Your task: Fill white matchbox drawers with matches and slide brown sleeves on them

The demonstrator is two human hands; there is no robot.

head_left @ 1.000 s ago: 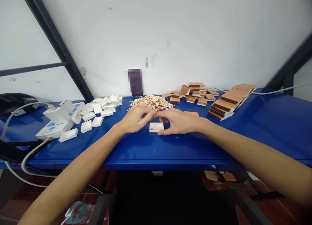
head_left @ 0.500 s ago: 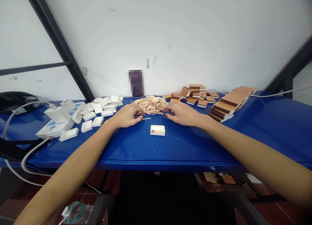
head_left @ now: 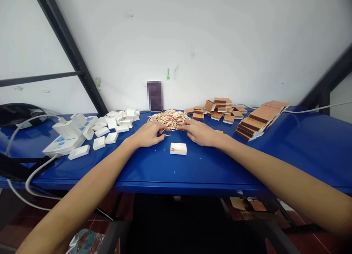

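My left hand (head_left: 150,133) rests at the left front edge of a heap of red-tipped matches (head_left: 172,116). Its fingers are curved and apart from the thumb, and the thumb tip meets a loose match (head_left: 168,135) lying on the table. Opposite it, my right hand (head_left: 199,132) reaches in from the right, fingertips touching the front of the heap and thumb lower down; no held match shows there. Between and below the hands lies a small white matchbox tray (head_left: 178,149), open side up, with a few matches along its bottom.
White matchbox trays (head_left: 111,138) lie scattered at left beside a white power strip (head_left: 62,145) with plugs and cables. Brown matchbox sleeves (head_left: 217,115) are piled behind my right hand, and a leaning stack of sleeves (head_left: 258,118) stands farther right. A phone (head_left: 155,96) leans against the wall.
Both hands have moved closer together at the front of the heap. My left thumb has come over part of the loose match, and my right fingers have reached farther left. The tray stays put.
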